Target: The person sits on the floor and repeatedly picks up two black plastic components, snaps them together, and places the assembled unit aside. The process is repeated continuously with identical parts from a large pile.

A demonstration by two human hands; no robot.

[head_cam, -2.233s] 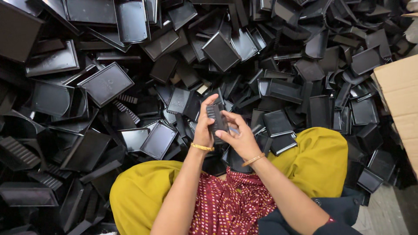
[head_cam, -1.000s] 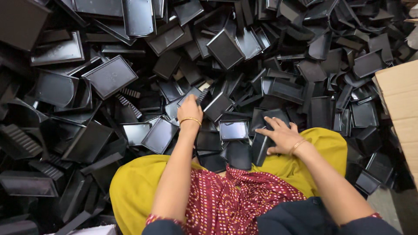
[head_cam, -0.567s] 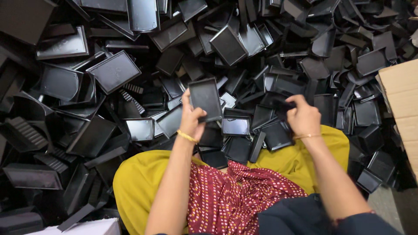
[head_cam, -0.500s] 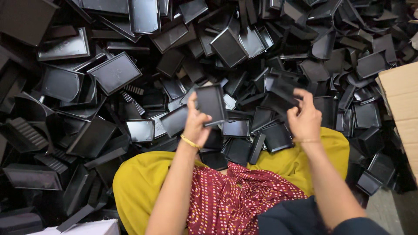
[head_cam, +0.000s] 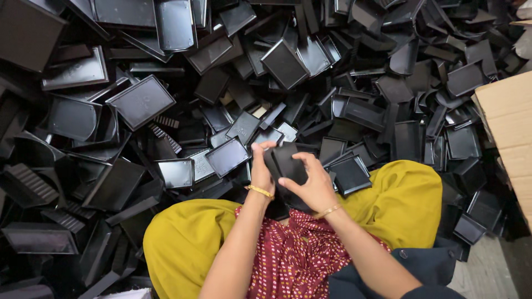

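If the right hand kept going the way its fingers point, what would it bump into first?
The right hand points up and left, and its fingers already rest on the small black tray held between both hands. Beyond that it would probably meet the left hand, though depth is hard to judge.

A huge heap of black plastic trays (head_cam: 138,99) fills the frame's upper and left parts; a cardboard box (head_cam: 507,119) sits at the right edge, yellow trousers (head_cam: 404,199) below centre.
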